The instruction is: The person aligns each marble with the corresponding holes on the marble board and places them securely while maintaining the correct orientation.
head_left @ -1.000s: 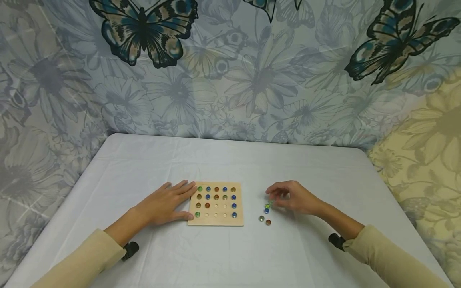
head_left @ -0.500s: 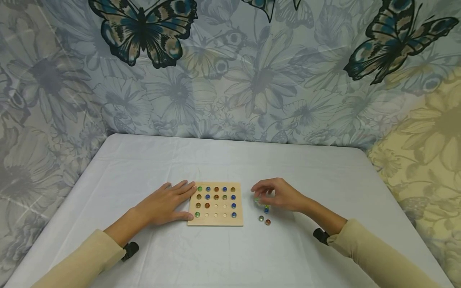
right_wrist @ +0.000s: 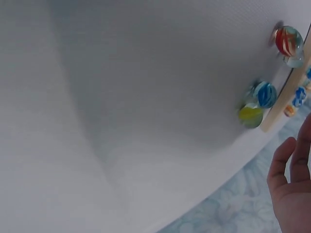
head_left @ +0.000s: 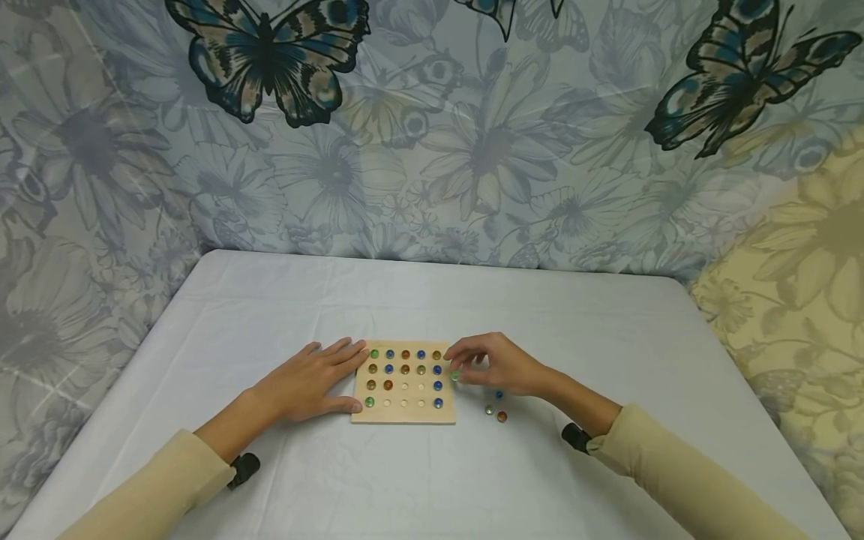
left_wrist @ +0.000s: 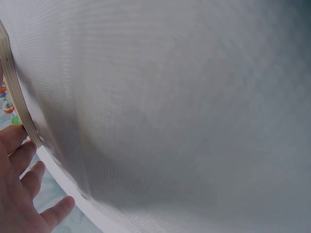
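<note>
- Backdrop point(head_left: 432, 172): pale blue-grey cloth, floral print, extending along the rear and left; 2 large dark butterflies and part of a 3rd show along its upper area. A yellow floral section point(head_left: 810, 277) closes the right side.
- Worktop point(head_left: 432, 300): covered in white, corners rounded at the rear, shallow creases running across the cover.
- Beige sleeves point(head_left: 688, 469): 2, entering from the lower left and lower right corners over the worktop.
- Left hand point(head_left: 313, 382): fingers spread, resting against the left edge of the board, thumb at the lower corner.
- Right hand point(head_left: 499, 365): thumb and fingertips pinching a green marble point(head_left: 455, 376) at the right edge of the board.
- Wooden board point(head_left: 405, 417): flat on the worktop, between the hands; grid of 4 rows by 5 columns. Seated marbles point(head_left: 438, 385) fill the 2 rear rows; 5 pale hollows show in the 2 front rows.
- Black wrist units point(head_left: 575, 438): 1 at each cuff.
- Loose marbles: 4, right of the board: red-brown point(head_left: 502, 417), clear point(head_left: 489, 409), blue point(head_left: 499, 394) and yellow point(right_wrist: 250, 114). The right hand blocks the yellow marble from the head view.
</note>
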A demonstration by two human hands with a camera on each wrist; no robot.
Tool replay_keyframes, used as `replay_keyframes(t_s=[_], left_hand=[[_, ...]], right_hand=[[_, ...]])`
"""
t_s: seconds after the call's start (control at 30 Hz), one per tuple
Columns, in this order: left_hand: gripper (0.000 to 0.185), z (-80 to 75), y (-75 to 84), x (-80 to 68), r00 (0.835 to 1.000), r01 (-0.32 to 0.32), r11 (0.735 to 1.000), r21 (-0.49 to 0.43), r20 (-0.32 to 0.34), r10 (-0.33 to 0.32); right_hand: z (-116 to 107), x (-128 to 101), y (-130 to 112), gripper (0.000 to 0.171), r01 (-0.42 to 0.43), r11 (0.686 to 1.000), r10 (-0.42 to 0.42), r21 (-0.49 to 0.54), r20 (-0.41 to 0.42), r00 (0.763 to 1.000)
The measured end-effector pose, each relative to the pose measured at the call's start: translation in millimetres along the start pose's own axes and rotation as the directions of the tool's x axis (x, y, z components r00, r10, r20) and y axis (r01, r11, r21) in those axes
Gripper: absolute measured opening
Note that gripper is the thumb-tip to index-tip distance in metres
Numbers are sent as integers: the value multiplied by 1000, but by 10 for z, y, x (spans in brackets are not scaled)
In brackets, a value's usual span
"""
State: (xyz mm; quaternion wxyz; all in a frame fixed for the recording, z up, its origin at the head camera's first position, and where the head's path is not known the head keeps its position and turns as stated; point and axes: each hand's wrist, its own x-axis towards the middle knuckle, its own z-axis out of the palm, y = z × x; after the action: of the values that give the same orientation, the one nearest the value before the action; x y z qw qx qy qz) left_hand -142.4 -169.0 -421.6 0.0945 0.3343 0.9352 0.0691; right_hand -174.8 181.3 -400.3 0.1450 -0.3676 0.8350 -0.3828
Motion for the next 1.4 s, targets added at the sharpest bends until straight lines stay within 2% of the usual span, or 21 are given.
replay_keyframes(t_s=[0.3, 0.63, 0.83, 1.1, 1.4], left_hand=[[86, -2, 0, -1, 1000, 2, 1000, -4, 1, -2], [86, 13, -14, -6, 1000, -7, 1000, -4, -16, 6], [85, -7, -3, -2, 1000, -4, 1000, -6, -6, 4], [85, -11, -4, -7, 1000, -7, 1000, -7, -7, 7], [85, -16, -3, -10, 1000, -7, 1000, -4, -5, 7]], right_hand=[[116, 121, -62, 28, 20, 999, -20, 33, 21, 1000], [237, 234, -115, 29, 2, 998, -5, 64, 47, 999], [293, 266, -111, 28, -13, 998, 10, 65, 50, 999], [350, 291, -104, 25, 19, 998, -22, 57, 46, 999], [382, 309, -151, 25, 14, 998, -18, 68, 59, 998]])
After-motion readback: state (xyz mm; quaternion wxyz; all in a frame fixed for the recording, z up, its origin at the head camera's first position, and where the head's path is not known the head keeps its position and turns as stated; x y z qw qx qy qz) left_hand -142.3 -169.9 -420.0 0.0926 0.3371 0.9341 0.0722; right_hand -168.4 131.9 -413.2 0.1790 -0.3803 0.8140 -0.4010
